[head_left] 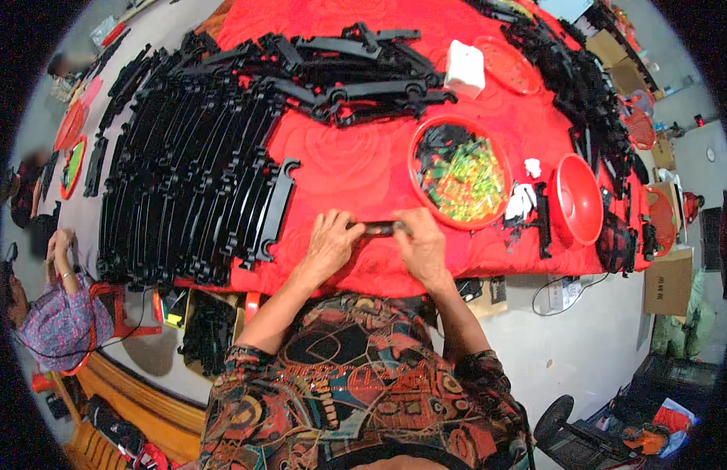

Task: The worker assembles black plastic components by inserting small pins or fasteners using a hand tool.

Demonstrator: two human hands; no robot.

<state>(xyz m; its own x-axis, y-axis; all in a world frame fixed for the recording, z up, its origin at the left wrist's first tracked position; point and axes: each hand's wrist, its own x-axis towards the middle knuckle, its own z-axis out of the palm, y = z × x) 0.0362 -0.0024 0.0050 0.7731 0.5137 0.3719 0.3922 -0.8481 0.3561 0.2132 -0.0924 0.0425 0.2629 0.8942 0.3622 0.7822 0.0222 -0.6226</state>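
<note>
Both my hands are closed on a short stretch of a black plastic piece (379, 229), close to the front edge of the table. My left hand (332, 239) grips its left end and my right hand (423, 244) its right end; the fingers cover both ends. Left of my hands, long black plastic bars (183, 172) with hooked ends stand packed in rows. The nearest bar (276, 207) leans at the row's right end. Just beyond my right hand sits a red basin (417, 184) holding small green, yellow and orange parts and some black ones.
More black bars (356, 78) lie heaped at the back, beside a white tissue pack (464, 69) and a red tray (508, 66). To the right are crumpled white tissue (521, 202) and a red bowl (576, 200). Another person (64, 321) sits at the far left.
</note>
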